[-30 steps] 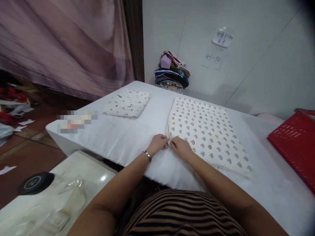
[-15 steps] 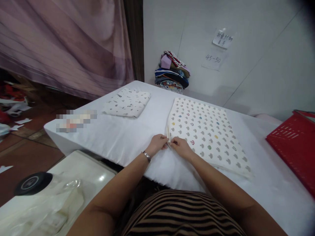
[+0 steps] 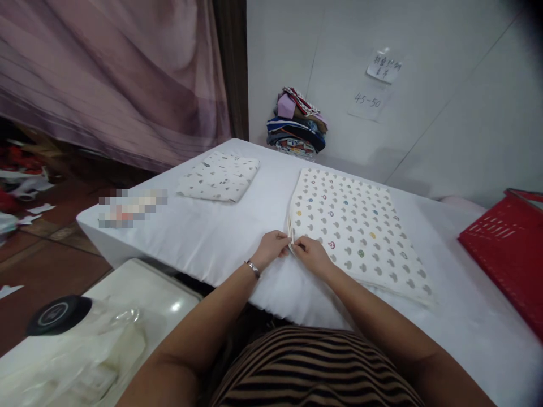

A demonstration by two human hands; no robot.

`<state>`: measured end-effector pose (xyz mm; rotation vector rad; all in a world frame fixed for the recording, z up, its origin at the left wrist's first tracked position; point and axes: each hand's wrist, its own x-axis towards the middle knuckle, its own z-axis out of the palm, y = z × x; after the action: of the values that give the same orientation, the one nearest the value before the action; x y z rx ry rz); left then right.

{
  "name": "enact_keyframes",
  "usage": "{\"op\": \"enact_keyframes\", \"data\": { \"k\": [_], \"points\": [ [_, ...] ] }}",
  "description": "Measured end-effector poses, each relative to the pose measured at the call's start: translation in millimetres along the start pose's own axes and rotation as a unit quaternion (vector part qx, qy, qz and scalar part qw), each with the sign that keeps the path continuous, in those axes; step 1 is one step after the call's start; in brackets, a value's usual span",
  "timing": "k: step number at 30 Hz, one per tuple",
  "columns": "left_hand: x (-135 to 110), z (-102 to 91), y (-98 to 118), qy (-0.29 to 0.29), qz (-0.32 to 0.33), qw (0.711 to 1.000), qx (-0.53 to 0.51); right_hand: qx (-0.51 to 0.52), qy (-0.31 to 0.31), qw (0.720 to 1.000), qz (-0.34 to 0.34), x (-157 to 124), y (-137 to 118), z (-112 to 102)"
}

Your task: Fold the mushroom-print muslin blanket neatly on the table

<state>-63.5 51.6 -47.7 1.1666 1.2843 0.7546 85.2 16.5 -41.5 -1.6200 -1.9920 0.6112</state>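
Note:
A folded white cloth (image 3: 343,220) printed with grey mushrooms and a few coloured ones lies flat on the white-covered table (image 3: 186,243). At its near left corner, where several layers show at the edge, my left hand (image 3: 275,247) pinches the fabric from the left. A bracelet circles that wrist. My right hand (image 3: 313,254) grips the same corner from the right, its fingers closed on the layers close beside the left fingertips. Farther left lies a smaller folded cloth (image 3: 218,178) with small scattered prints, apart from both hands.
A red plastic basket (image 3: 504,249) stands at the right. Stacked folded fabrics (image 3: 297,124) sit beyond the table by the wall. At the lower left, a white surface holds a black round object (image 3: 59,315) and clear plastic (image 3: 106,350). A pinkish curtain (image 3: 127,79) hangs at the back left.

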Motion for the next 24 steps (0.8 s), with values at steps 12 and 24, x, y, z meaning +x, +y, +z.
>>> {"op": "enact_keyframes", "data": {
  "k": [12, 24],
  "points": [
    [0, -1.6, -2, -0.012, 0.000, 1.000, -0.018, 0.073, -0.003, 0.997, 0.031, 3, 8, 1],
    [-4, -3.6, 3, -0.028, -0.031, 0.999, -0.030, -0.065, -0.008, 0.997, -0.038, -3, 1, 3]
  ]
}}
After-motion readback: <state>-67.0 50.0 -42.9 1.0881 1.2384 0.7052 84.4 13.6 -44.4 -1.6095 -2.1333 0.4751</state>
